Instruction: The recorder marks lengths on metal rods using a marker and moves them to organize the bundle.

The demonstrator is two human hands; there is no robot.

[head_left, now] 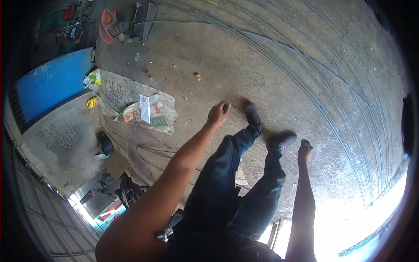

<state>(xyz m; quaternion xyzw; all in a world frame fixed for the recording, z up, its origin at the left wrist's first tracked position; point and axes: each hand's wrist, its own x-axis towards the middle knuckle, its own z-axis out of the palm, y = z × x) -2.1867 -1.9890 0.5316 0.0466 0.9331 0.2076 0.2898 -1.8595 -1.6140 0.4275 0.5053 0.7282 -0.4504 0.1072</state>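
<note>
My left hand (pixel 218 114) hangs over the concrete floor (pixel 187 52), just left of my left shoe (pixel 252 114). Its fingers are curled in, with a small dark patch at their tips that I cannot make out. My right hand (pixel 305 153) is out to the right of my right shoe (pixel 283 139). It is closed too, and something dark shows at its far end, too small to name. Both arms reach forward past my legs in dark jeans (pixel 214 170).
Long thin rods (pixel 305 91) curve over the floor on the right. At left lie a printed sack (pixel 163 120) with a folded white paper (pixel 145 108), a yellow packet (pixel 92 102) and a blue panel (pixel 54 85). A red-framed machine (pixel 109 27) stands at far left.
</note>
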